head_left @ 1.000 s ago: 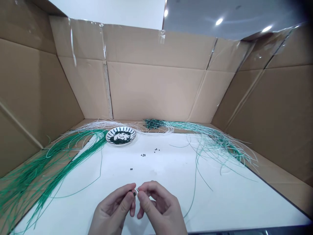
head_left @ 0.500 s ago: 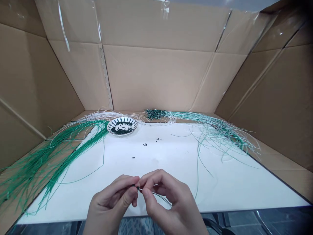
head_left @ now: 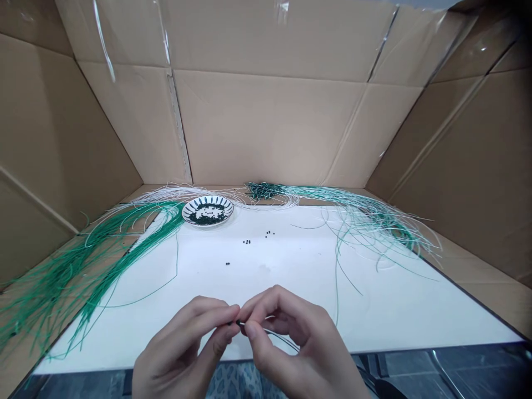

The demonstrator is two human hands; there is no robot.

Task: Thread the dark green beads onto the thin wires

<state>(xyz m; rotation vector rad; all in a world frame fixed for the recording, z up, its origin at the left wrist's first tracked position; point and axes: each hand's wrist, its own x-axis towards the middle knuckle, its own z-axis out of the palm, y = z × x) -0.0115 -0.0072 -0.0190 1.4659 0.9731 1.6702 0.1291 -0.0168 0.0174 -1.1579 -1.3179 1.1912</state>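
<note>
Bead, small and dark, sits at the fingertips of the left hand, directly in front of the person and over the near part of the white table. Thumb and forefinger of that hand are pinched narrow about it, and a second dark speck shows between them, too small to make out surely. Just beside, the right hand has its thumb and forefinger closed on a thin strand, whose pale tip points at the bead; whether the tip has entered the hole cannot be told. The rest of the strand trails out to the right, beneath the palm. Beyond the hands, a pair of loose beads lies on the table, with two small clusters farther off. A striped dish holds many more dark beads at the table's far edge, left of centre. Green strands spread down the left side, white strands run behind the dish, and a mixed bundle stretches along the back toward the right. Cardboard walls stand around.
</note>
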